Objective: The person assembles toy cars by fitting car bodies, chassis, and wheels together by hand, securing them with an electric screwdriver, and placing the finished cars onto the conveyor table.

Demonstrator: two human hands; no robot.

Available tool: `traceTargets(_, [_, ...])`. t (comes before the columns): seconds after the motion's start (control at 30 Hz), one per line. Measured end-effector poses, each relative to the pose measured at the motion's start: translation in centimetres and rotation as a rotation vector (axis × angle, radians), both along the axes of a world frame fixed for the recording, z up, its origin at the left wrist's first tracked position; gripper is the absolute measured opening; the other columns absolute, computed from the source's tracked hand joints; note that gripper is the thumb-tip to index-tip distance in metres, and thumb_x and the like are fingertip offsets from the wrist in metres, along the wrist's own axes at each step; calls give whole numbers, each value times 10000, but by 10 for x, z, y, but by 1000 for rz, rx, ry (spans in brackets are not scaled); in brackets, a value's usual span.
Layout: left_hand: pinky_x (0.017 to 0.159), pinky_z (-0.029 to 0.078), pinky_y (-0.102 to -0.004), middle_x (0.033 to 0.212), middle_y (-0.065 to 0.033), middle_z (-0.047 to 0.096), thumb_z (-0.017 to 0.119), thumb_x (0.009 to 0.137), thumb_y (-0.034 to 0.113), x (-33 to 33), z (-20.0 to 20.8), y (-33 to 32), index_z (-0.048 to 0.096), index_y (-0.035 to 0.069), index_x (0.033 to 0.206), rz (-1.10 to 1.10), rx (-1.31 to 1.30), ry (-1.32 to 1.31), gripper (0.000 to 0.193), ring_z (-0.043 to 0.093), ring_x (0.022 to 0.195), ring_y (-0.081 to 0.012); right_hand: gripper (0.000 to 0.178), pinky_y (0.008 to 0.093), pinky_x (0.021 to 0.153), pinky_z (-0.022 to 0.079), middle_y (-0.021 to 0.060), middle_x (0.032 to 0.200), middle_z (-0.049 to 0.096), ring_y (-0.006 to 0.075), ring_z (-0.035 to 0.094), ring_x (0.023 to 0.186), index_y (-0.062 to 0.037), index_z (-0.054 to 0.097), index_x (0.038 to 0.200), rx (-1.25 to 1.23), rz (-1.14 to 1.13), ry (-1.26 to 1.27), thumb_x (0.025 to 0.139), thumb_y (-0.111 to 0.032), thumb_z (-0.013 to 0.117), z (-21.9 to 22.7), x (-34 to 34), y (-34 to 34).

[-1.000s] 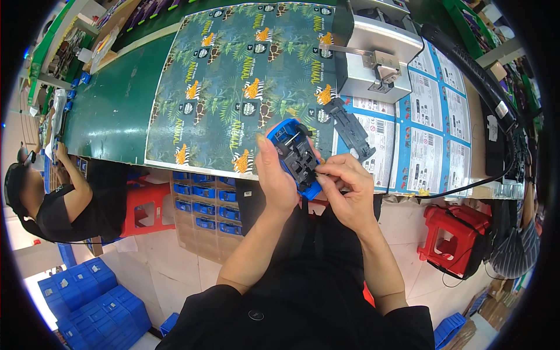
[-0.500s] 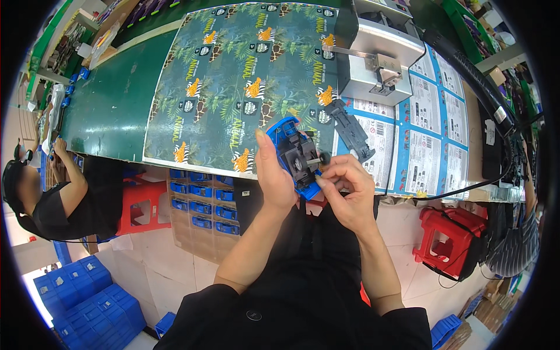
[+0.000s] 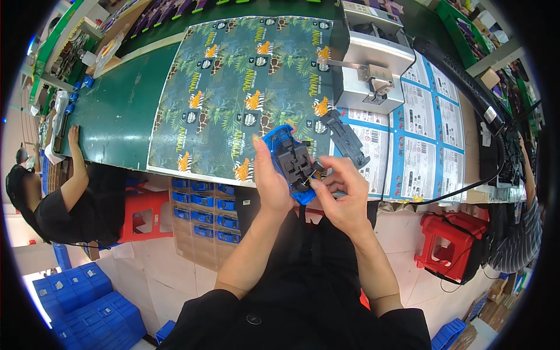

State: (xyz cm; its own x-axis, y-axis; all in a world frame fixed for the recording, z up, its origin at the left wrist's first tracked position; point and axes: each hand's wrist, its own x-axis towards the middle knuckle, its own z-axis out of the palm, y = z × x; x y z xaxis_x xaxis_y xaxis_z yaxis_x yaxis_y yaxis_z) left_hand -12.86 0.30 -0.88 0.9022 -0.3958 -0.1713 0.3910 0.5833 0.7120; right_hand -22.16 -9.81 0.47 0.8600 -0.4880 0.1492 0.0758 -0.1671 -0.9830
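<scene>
My left hand [image 3: 273, 185] is wrapped round a blue toy car body [image 3: 291, 160], held above the table's front edge with its dark inner side facing up. The thumb lies along the car's left side. At the car's lower right, the fingers of my right hand [image 3: 347, 198] pinch a small wheel axle with a dark wheel [image 3: 318, 167] against the inside of the body. How far the axle sits in the body is hidden by the fingers. Just beyond my right hand, a dark grey toy car chassis [image 3: 347, 139] lies on the printed sheets.
A metal bench machine [image 3: 373, 73] stands at the back right, with a thick black hose [image 3: 461, 76] beside it. Patterned sheets [image 3: 233, 93] cover the green table [image 3: 114, 122]. Below the edge, a cardboard tray [image 3: 192, 233] holds several blue car bodies. A co-worker [image 3: 76, 204] sits left; a red stool [image 3: 429, 248] stands right.
My right hand has brought the wheel and axle lower and closer against the car body. The car has tilted slightly in my left hand. The co-worker's arm has moved onto the table.
</scene>
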Motion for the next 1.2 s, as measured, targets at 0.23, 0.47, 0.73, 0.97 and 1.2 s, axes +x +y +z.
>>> traceTargets(0.23, [672, 520, -310, 864, -81, 645, 258, 1009, 634, 3, 5, -1, 558, 24, 1195, -1, -39, 65, 705, 629, 750, -172, 349, 225, 509, 507, 92, 981, 661, 125, 661, 692, -23, 673, 1098, -277, 54, -107, 765, 73, 713, 5, 6, -12])
traceTargets(0.47, [698, 530, -316, 882, -85, 653, 277, 1011, 625, 7, 9, 3, 573, 16, 1183, -4, -185, 79, 698, 636, 776, -174, 279, 246, 507, 499, 92, 937, 672, 147, 654, 677, -33, 700, 1012, -524, 119, -163, 754, 71, 721, 15, 16, -26])
traceTargets(0.73, [749, 554, -340, 959, -80, 660, 310, 1010, 613, 8, 25, -2, 594, 34, 1159, 200, -166, 233, 662, 656, 819, -206, 203, 215, 574, 502, 101, 964, 672, 116, 645, 728, 4, 701, 985, -286, 15, -66, 793, 71, 708, 13, 24, -27])
traceTargets(0.97, [790, 552, -347, 1032, -84, 647, 571, 984, 425, 18, -2, 11, 555, 40, 1219, 47, -96, 66, 452, 653, 885, -176, 187, 221, 588, 527, 104, 957, 688, 128, 671, 751, 12, 692, 961, -260, 108, -103, 782, 61, 716, 19, 33, -24])
traceTargets(1.2, [813, 572, -376, 1092, -116, 648, 619, 962, 358, 23, -9, 22, 531, 43, 1281, -104, -305, 127, 457, 666, 948, -208, 167, 230, 589, 516, 100, 943, 698, 124, 667, 721, 15, 692, 960, -282, 124, -71, 796, 41, 710, 22, 35, -24])
